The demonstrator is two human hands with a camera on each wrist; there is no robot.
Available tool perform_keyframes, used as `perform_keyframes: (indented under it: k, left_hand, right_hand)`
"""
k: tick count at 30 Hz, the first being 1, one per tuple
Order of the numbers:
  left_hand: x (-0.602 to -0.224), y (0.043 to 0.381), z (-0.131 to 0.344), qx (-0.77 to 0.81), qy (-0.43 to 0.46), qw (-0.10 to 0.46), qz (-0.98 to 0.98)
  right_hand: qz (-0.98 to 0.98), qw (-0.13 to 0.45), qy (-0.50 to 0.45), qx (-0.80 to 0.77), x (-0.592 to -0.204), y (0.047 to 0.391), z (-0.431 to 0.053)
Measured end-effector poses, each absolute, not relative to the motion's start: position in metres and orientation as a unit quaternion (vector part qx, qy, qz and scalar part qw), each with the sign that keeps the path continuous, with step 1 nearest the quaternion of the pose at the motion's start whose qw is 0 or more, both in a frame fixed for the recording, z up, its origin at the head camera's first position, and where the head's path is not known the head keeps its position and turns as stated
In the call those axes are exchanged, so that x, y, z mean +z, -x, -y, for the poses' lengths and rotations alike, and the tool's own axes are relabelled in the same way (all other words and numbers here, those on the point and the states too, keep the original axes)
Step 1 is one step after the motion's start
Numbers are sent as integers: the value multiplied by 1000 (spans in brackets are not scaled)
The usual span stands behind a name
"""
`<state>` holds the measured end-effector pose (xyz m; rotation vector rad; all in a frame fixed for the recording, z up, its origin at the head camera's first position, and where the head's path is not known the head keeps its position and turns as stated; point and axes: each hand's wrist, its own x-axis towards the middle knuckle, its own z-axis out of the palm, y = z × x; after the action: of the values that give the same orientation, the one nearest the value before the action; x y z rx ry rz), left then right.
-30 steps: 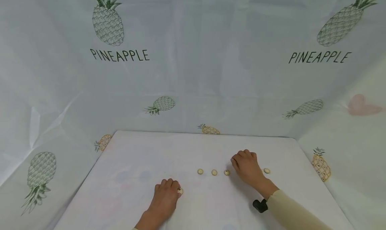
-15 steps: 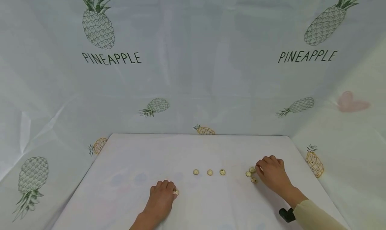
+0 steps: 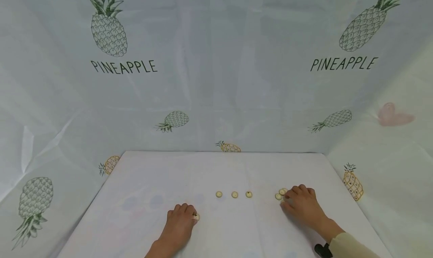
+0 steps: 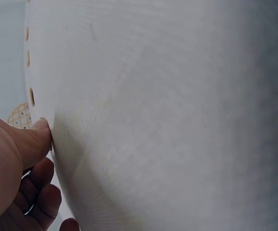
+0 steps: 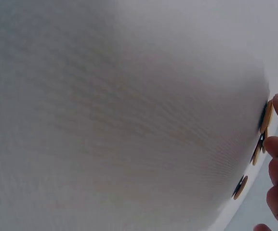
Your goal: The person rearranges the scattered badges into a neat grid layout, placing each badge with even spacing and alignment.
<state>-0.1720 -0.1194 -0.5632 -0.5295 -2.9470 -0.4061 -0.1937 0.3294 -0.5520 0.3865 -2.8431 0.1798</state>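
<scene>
Wears a sleeve (image 3: 351,247) on the right arm, pale yellowish beige, plain and smooth, ending in a simple cuff (image 3: 338,240) short of the bare right hand (image 3: 302,206). Carries a small black piece (image 3: 323,251) at the edge of that cuff, lobed and rounded in outline, close to the bottom of the head view and too small for finer detail. Bares the left hand (image 3: 179,226) and wrist too, with rounded fingertips (image 4: 44,171) and a short thumbnail (image 4: 41,122) seen edge-on from the left wrist camera.
</scene>
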Motion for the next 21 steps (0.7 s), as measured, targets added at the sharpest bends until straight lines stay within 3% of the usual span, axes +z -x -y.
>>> perform_keyframes:
  k: [6, 13, 21]
  left_hand:
    - [-566, 173, 121, -135, 179, 58, 973]
    - [-567, 170, 123, -136, 186, 60, 971]
    - [-566, 170, 121, -141, 180, 52, 972]
  right_hand:
    - [983, 122, -129, 49, -550, 190, -328]
    - [970, 138, -194, 49, -551, 183, -328]
    - [980, 139, -139, 46, -545, 180, -328]
